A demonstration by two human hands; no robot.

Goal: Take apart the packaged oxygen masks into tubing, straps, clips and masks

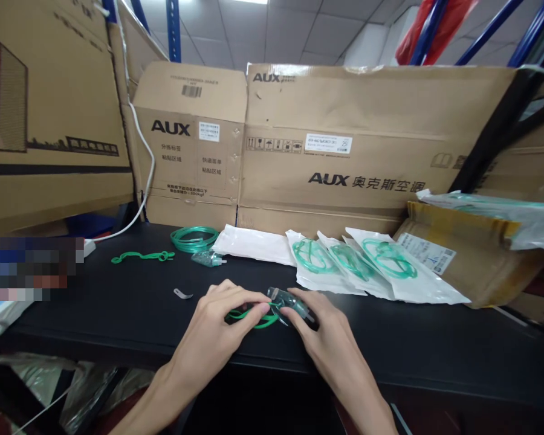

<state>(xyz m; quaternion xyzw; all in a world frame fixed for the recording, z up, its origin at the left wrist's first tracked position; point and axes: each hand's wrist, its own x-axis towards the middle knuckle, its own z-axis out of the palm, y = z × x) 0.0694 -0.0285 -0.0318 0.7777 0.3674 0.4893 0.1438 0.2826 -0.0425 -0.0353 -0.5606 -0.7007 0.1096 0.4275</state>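
My right hand [315, 314] grips a clear plastic oxygen mask [294, 304] with a pale green connector, just above the black table near its front edge. At the mask's left side, my left hand [236, 308] pinches a green elastic strap [267, 320] between thumb and fingertips. The strap's loop hangs under the left fingers. Where the strap meets the mask is partly hidden by the fingertips. A small metal strip [183, 294] lies on the table to the left of my left hand.
Behind the hands lie a coiled green tube [194, 239], another clear mask piece [207, 259], a green strap [142, 257] and a white packet [256, 244]. Several packaged masks [385, 260] lean by a cardboard box [462, 241] at right. Cardboard panels [367, 121] stand behind.
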